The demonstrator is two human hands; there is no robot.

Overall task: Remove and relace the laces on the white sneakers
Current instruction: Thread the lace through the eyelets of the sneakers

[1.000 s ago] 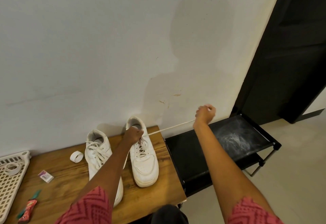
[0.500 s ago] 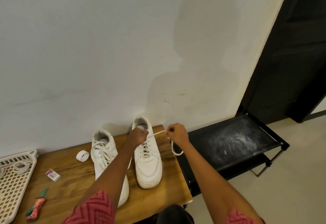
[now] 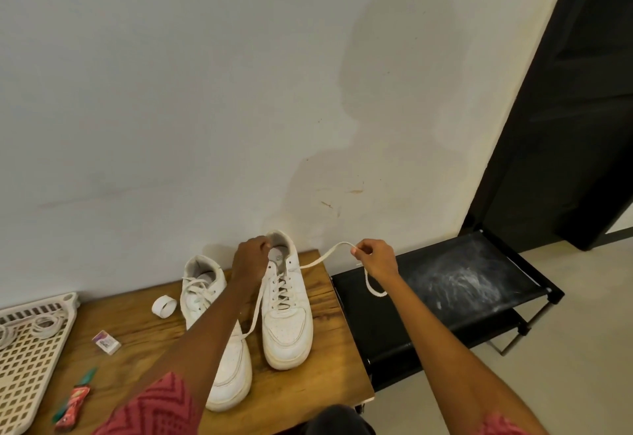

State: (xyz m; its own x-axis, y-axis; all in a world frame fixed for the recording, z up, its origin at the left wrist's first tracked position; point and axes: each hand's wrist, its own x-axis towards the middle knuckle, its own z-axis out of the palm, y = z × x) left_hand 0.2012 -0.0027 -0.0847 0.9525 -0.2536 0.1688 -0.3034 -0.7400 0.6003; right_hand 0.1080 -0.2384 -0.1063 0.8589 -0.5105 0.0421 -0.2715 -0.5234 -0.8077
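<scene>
Lace (image 3: 325, 256) pinched in right hand (image 3: 376, 260), left hand (image 3: 251, 256) on sneaker (image 3: 287, 314)

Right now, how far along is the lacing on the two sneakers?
Done: the left sneaker looks laced, though its upper rows sit loose. In hand: the right sneaker is crossed through most eyelets; the left hand grips at its collar, and the right hand pinches the lace running out from a top eyelet. Left: the top of that shoe and tying; another lace end trails between the shoes.

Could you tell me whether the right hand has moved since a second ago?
Yes. The right hand has pulled back from over the black metal rack toward the wooden table's edge.
</scene>
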